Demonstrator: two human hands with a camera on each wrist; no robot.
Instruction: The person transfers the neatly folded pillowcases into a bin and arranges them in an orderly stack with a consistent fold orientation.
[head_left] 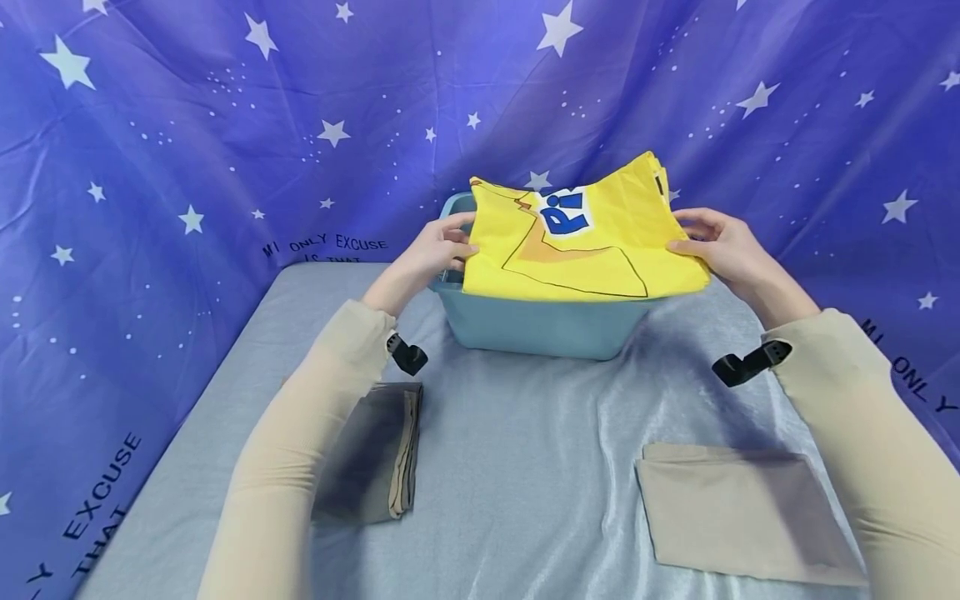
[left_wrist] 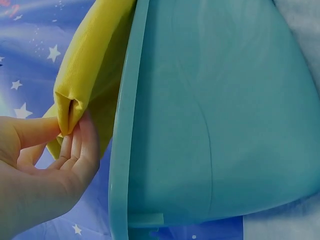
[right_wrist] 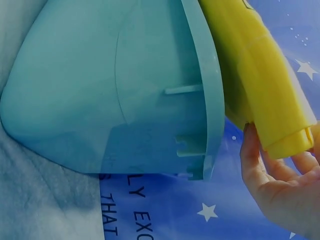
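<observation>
A folded yellow cloth (head_left: pixel 577 271), printed with blue letters on white and dark outlines, is held over a blue-green plastic bin (head_left: pixel 540 329). My left hand (head_left: pixel 431 248) pinches its left edge; in the left wrist view, thumb and fingers close on the folded corner of the cloth (left_wrist: pixel 82 60), beside the bin's rim (left_wrist: pixel 122 125). At the opposite edge, my right hand (head_left: pixel 726 246) grips the cloth between thumb and fingers. The right wrist view has that hand (right_wrist: pixel 285 192) under the yellow fold (right_wrist: pixel 265 85). Most of the bin's inside is hidden beneath the cloth.
A dark grey folded cloth (head_left: pixel 367 462) lies at the left, partly behind the left sleeve (head_left: pixel 281 467). Toward the right front rests a beige-grey folded cloth (head_left: pixel 742 512). Both lie on a light blue covered surface (head_left: pixel 510 467). Behind hangs a blue-purple star-printed curtain (head_left: pixel 420 75).
</observation>
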